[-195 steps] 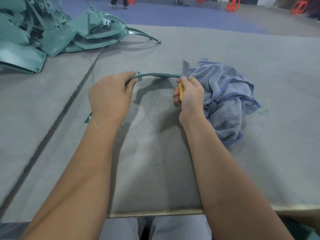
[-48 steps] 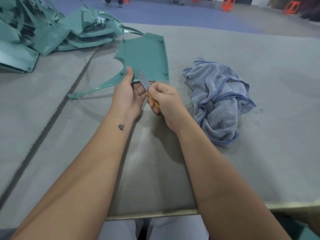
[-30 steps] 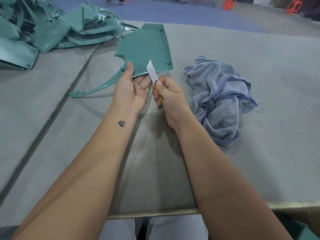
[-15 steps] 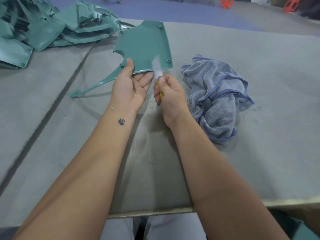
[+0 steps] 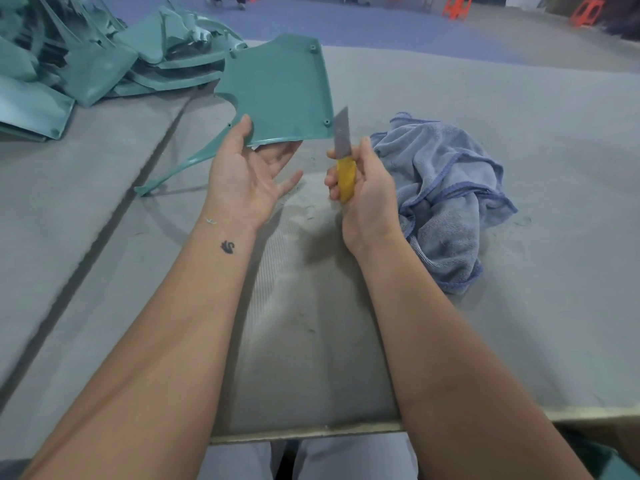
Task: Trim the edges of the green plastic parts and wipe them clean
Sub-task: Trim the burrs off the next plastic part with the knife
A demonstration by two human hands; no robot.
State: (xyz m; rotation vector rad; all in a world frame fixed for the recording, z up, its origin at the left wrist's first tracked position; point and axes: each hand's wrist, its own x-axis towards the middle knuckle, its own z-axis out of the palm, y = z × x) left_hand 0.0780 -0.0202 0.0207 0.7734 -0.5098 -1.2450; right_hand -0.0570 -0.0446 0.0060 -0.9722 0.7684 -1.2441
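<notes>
With the left hand (image 5: 247, 178) pinching the green part (image 5: 277, 95) and the right hand (image 5: 363, 188) gripping the knife (image 5: 343, 157), a slipped blade could cut the exposed left fingers.

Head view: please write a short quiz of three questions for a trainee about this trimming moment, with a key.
1. True or false: the right hand holds the knife with its blade pointing up.
2. Which lies right of the knife? A) the towel B) the pile of parts C) an orange stool
3. Fill in: the left hand holds the green part at its ____ edge.

Key: 1 true; 2 A; 3 near.
</notes>
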